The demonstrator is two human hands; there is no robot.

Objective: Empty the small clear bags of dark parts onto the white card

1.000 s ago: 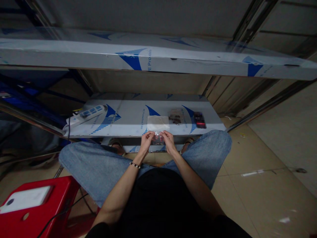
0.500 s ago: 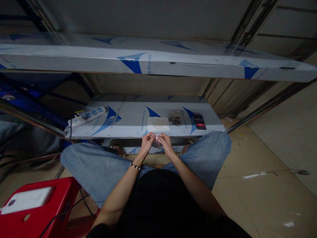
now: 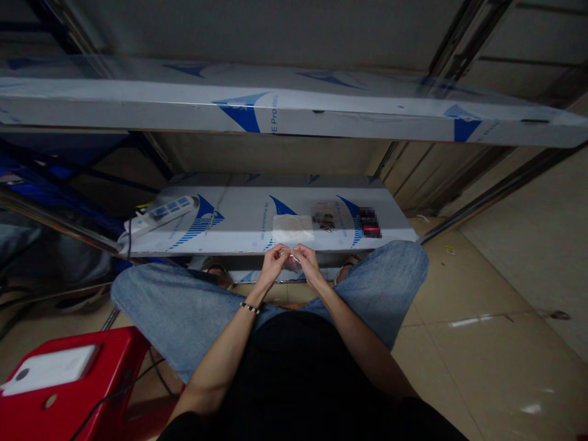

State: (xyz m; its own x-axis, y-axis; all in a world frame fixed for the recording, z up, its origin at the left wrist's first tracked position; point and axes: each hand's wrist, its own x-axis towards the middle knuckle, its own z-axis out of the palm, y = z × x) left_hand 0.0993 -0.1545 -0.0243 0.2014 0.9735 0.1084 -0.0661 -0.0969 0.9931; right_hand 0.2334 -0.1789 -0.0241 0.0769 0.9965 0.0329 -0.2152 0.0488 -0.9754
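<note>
My left hand and my right hand meet fingertip to fingertip at the front edge of the low shelf. Both are closed in a pinch on a small clear plastic bag, which hangs between them; its reddish contents are too small to name. Just beyond my fingers a pale, flat rectangular sheet lies on the film-covered shelf. To its right is a clear packet with small dark pieces. Farther right sits a dark item with a red stripe, blurred by pixels.
A white power strip lies on the shelf's left end. Across the front, above, runs an upper shelf. At lower left a red stool bears a white box-like device, with a black cable over it. My knees flank the shelf.
The clear bag shows a little wider between my fingers. My hands have otherwise stayed in place, and the view has shifted very slightly.
</note>
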